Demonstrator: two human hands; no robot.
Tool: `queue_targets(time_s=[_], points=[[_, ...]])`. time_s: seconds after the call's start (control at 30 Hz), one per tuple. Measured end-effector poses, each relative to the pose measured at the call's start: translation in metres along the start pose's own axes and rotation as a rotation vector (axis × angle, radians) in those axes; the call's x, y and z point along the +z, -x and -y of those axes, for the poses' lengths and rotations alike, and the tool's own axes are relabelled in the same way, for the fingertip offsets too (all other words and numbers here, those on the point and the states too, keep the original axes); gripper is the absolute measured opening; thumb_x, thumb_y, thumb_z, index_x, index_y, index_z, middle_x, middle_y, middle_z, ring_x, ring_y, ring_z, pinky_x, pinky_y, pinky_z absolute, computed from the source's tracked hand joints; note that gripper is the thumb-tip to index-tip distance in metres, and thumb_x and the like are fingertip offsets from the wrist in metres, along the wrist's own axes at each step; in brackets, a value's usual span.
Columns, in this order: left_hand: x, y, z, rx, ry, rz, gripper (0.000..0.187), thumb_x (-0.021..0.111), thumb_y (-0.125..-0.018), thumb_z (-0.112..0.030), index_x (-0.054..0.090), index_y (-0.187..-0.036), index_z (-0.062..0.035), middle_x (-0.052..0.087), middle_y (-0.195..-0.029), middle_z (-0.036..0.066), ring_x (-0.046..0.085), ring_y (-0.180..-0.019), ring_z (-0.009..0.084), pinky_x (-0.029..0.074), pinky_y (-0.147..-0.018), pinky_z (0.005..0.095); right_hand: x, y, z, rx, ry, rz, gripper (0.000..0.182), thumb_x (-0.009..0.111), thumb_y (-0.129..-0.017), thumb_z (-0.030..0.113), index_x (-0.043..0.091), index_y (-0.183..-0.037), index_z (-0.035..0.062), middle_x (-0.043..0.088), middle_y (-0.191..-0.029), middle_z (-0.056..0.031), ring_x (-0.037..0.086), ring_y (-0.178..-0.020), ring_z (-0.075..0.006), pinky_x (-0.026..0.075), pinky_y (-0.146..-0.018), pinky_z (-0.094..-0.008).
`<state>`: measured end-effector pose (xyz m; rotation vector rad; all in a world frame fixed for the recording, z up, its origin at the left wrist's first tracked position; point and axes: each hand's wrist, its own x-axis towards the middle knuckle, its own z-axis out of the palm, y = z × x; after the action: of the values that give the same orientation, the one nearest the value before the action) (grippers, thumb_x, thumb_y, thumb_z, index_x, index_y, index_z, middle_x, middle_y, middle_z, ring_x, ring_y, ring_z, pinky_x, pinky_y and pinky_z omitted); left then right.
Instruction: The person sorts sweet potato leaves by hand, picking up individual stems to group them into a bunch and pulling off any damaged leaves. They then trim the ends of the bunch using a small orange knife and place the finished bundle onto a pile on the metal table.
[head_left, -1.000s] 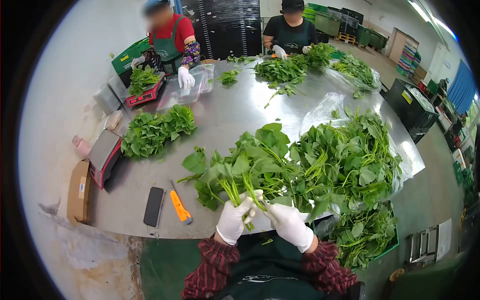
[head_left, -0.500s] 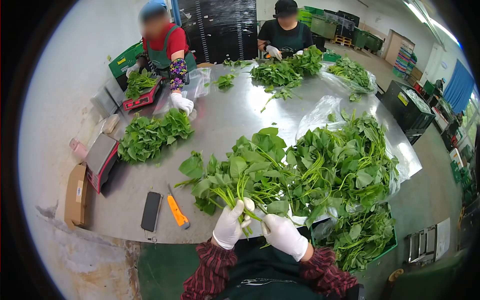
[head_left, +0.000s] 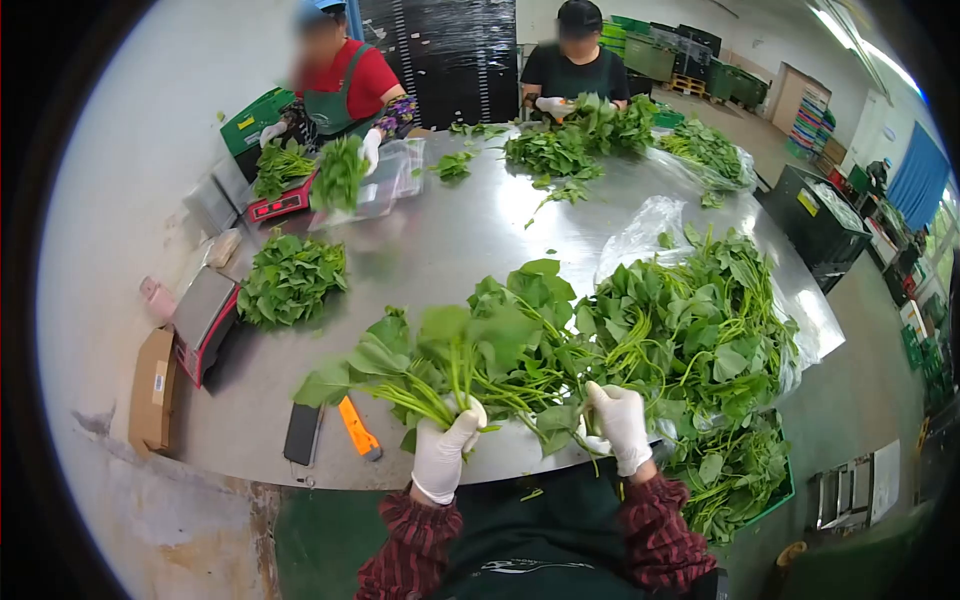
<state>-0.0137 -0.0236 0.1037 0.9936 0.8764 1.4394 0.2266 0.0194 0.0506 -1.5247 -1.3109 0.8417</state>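
My left hand (head_left: 445, 452), in a white glove, is closed around the stems of a bunch of leafy greens (head_left: 400, 375) that look like sweet potato leaves. Its leaves fan out to the left and away from me, a few blurred by motion. My right hand (head_left: 622, 428), gloved too, has its fingers pinched on a leafy stem (head_left: 560, 418) at the near edge of the heap; the fingertips are partly hidden among the greens. The large heap of greens (head_left: 690, 330) lies on the metal table (head_left: 430, 270), partly over clear plastic.
Left of my bunch are an orange utility knife (head_left: 358, 428) and a phone (head_left: 302, 432). A scale (head_left: 208, 318) and a pile of greens (head_left: 290, 282) lie beyond. A crate of greens (head_left: 735, 475) stands below right. Two co-workers (head_left: 350, 90) (head_left: 575, 75) handle greens across the table.
My left hand has shifted slightly left with its bunch. My right hand has moved right, away from the bunch's stem ends to the heap. The left co-worker has lifted greens toward the far scale.
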Motion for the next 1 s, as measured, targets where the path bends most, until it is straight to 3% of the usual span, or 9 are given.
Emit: queue_targets(time_s=[0.13, 0.17, 0.23, 0.33, 0.43, 0.57, 0.67, 0.73, 1.0], points=[[-0.005, -0.001, 0.011, -0.017, -0.209, 0.063, 0.025, 0.062, -0.087, -0.023, 0.055, -0.077, -0.0017, 0.048, -0.073, -0.001, 0.04, -0.062, 0.0065, 0.031, -0.056, 0.0219, -0.024, -0.003, 0.034, 0.016, 0.17, -0.093, 0.031, 0.063, -0.083, 0.018, 0.057, -0.06, -0.0026, 0.053, -0.053, -0.0125, 0.048, -0.044, -0.0156, 0.037, -0.044, -0.0307], [-0.002, 0.0, 0.013, -0.012, -0.246, 0.06, 0.024, 0.062, -0.087, -0.022, 0.055, -0.077, -0.0009, 0.046, -0.072, -0.001, 0.041, -0.066, 0.0084, 0.033, -0.06, 0.0236, -0.027, -0.005, 0.038, -0.065, 0.116, -0.098, 0.015, 0.064, -0.081, 0.011, 0.063, -0.074, -0.0021, 0.059, -0.066, -0.0124, 0.049, -0.046, -0.0147, 0.04, -0.046, -0.0289], [-0.002, 0.004, 0.021, -0.02, -0.283, 0.087, 0.022, 0.062, -0.086, -0.02, 0.055, -0.078, -0.0011, 0.046, -0.073, -0.001, 0.041, -0.067, 0.0093, 0.034, -0.061, 0.0241, -0.03, -0.004, 0.075, -0.199, -0.046, -0.032, 0.036, 0.062, -0.08, 0.004, 0.058, -0.116, 0.0029, 0.062, -0.085, -0.0107, 0.05, -0.052, -0.01, 0.046, -0.055, -0.0248], [-0.003, 0.003, 0.034, 0.058, -0.425, 0.175, 0.017, 0.063, -0.084, -0.015, 0.054, -0.078, -0.0016, 0.045, -0.073, 0.001, 0.043, -0.068, 0.0116, 0.036, -0.063, 0.026, -0.033, -0.006, 0.113, -0.099, 0.082, 0.151, 0.052, 0.068, -0.078, 0.019, 0.05, -0.125, 0.0035, 0.062, -0.091, -0.0117, 0.052, -0.056, -0.0114, 0.046, -0.057, -0.0267], [0.007, 0.009, 0.037, 0.145, -0.534, 0.204, 0.015, 0.064, -0.082, -0.012, 0.055, -0.082, -0.0004, 0.051, -0.077, 0.005, 0.048, -0.071, 0.0184, 0.04, -0.068, 0.03, -0.015, -0.019, 0.096, -0.378, 0.161, 0.155, 0.062, 0.069, -0.075, 0.038, 0.05, -0.123, 0.0034, 0.061, -0.085, -0.0131, 0.054, -0.06, -0.0226, 0.046, -0.06, -0.0318], [0.011, 0.014, 0.04, 0.127, -0.574, 0.272, 0.013, 0.063, -0.081, -0.009, 0.057, -0.086, 0.0009, 0.057, -0.084, 0.006, 0.054, -0.077, 0.0195, 0.042, -0.072, 0.0306, 0.002, -0.023, 0.084, -0.405, 0.261, 0.222, 0.026, 0.063, -0.082, 0.027, 0.057, -0.091, 0.003, 0.056, -0.075, -0.0157, 0.054, -0.063, -0.0305, 0.044, -0.057, -0.0362], [0.01, 0.017, 0.042, -0.023, -0.419, 0.23, 0.01, 0.062, -0.082, -0.007, 0.058, -0.086, 0.0012, 0.057, -0.083, 0.004, 0.054, -0.077, 0.0164, 0.042, -0.072, 0.0292, 0.006, -0.032, 0.066, -0.375, 0.195, -0.018, 0.013, 0.062, -0.084, 0.015, 0.057, -0.083, 0.0025, 0.055, -0.066, -0.0124, 0.053, -0.052, -0.0211, 0.042, -0.053, -0.031], [0.013, 0.017, 0.035, -0.111, -0.197, 0.184, 0.01, 0.056, -0.086, -0.008, 0.06, -0.087, 0.0008, 0.062, -0.09, 0.008, 0.057, -0.076, 0.0143, 0.045, -0.073, 0.0276, 0.009, -0.045, 0.034, -0.466, 0.453, -0.253, 0.016, 0.058, -0.085, 0.018, 0.053, -0.079, 0.004, 0.054, -0.07, -0.0172, 0.055, -0.068, -0.0355, 0.042, -0.057, -0.0418], [-0.004, 0.011, 0.034, -0.077, 0.302, 0.037, 0.015, 0.055, -0.091, -0.02, 0.052, -0.085, -0.0068, 0.059, -0.077, 0.009, 0.044, -0.05, 0.0096, 0.036, -0.052, 0.0241, 0.001, -0.083, -0.023, 0.11, 0.819, -0.052, 0.037, 0.059, -0.083, 0.037, 0.064, -0.075, 0.0008, 0.062, -0.07, -0.02, 0.061, -0.065, -0.0364, 0.048, -0.057, -0.0419]])
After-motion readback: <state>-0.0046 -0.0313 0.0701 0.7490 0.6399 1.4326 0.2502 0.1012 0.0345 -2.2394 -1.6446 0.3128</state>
